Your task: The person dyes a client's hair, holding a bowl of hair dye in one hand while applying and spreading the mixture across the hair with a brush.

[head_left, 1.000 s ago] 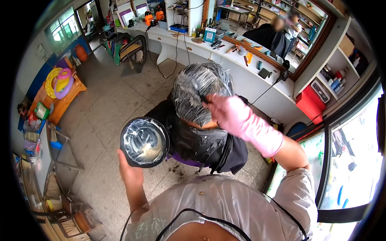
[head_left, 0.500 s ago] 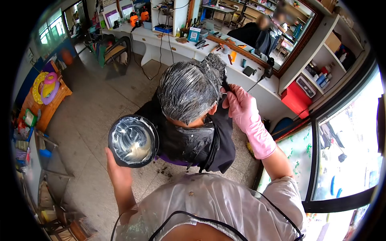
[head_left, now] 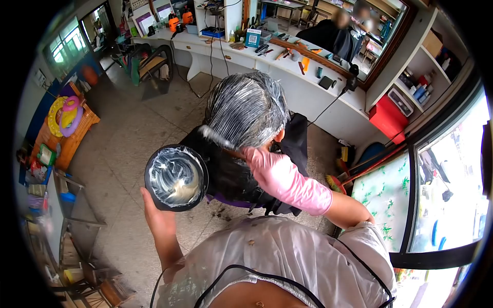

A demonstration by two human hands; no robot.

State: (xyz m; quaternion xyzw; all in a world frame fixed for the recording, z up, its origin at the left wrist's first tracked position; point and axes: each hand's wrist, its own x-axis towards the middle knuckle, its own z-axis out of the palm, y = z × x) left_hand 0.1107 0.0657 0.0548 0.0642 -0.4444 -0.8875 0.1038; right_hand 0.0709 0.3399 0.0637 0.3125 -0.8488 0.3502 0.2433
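Observation:
My left hand (head_left: 160,218) holds a dark round mixing bowl (head_left: 177,208) from below its near-left side. White and yellowish cream (head_left: 179,179) is smeared over the bowl's inside. In a pink glove, my right hand (head_left: 259,161) is closed at the lower back of a seated person's head. A hair dye brush (head_left: 216,137) sticks out to its left, cream-covered and blurred; its handle is hidden in the glove. White cream streaks the person's dark hair (head_left: 244,110), combed in lines. A black cape (head_left: 226,174) covers the person's shoulders.
A white counter (head_left: 236,57) with tools, cords and a code stand (head_left: 252,38) runs below a large mirror (head_left: 308,23). Shelves and a red box (head_left: 389,119) stand right, beside a glass door (head_left: 452,179). Swim rings (head_left: 67,115) lie on a wooden cabinet at left.
My right hand has swung left and down with the brush, from the head's right side to the nape. The left hand still holds the bowl; the whole view has shifted slightly.

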